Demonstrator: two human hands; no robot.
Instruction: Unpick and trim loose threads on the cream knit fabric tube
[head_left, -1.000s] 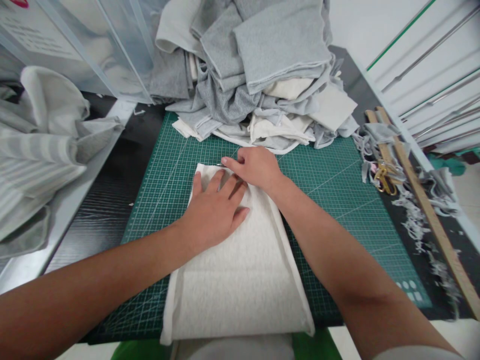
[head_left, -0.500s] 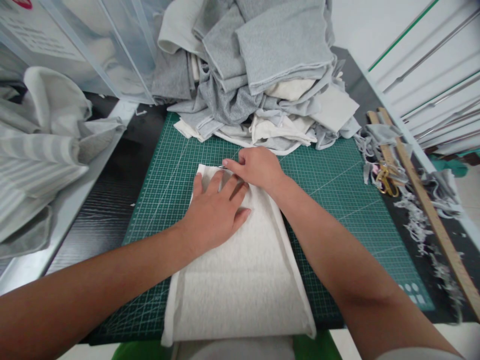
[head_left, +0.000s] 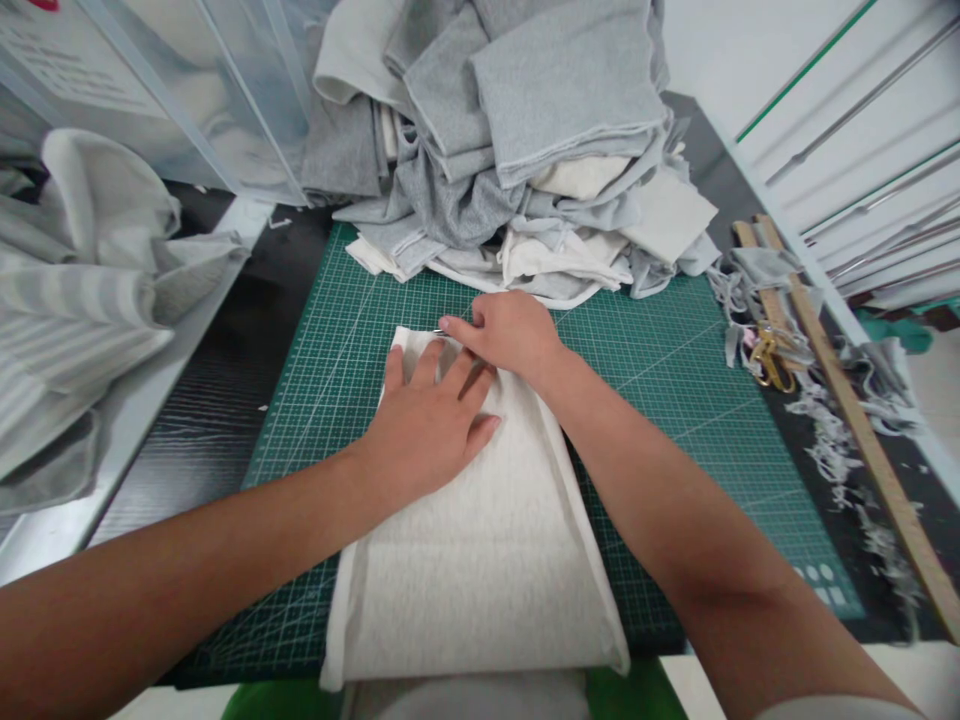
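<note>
A long cream fabric piece (head_left: 480,570) lies on the green cutting mat (head_left: 652,370), its narrow end away from me and its near end at the mat's front edge. My left hand (head_left: 424,425) rests palm down on the fabric near the far end, fingers spread. Just to its right, at the fabric's far edge, my right hand (head_left: 514,335) is curled closed around a small metal tool (head_left: 440,332). Only the thin tip of that tool shows past the thumb; the rest is hidden in the hand.
A big pile of grey and cream cloths (head_left: 570,90) covers the mat's back. Striped fabric (head_left: 67,310) lies at the left, by a translucent bin (head_left: 225,90). At the right are gold-handled scissors (head_left: 771,362), scraps and a wooden ruler (head_left: 870,430).
My right hand and the tool tip have shifted very slightly to the left along the fabric's far edge. My left hand stays spread on the fabric.
</note>
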